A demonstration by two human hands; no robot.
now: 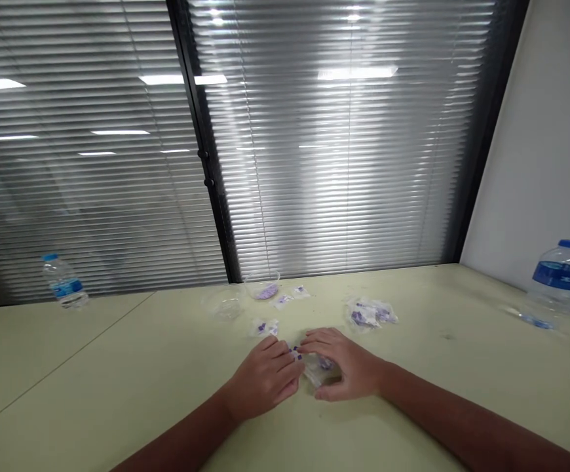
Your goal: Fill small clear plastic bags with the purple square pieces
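My left hand (266, 377) is closed, its fingers curled round a small white piece with dark blue squares (295, 354), mostly hidden by the fingers. Opposite it, my right hand (340, 364) is curved with thumb and fingers apart, and its fingertips reach the edge of that piece. Below the right palm lies a clear plastic bag (316, 373) with something purple in it, partly covered by the hand. Just beyond the left hand is a small clear packet (265, 326) with dark purple bits.
Farther right lies a pile of clear packets with purple pieces (371, 313). A clear round tub (262, 286) holds purple bits, beside a clear plastic container (227, 308) and small packets (292, 296). Water bottles stand at left (63, 282) and right (560, 275); a blue-and-clear item (535, 320) lies nearby.
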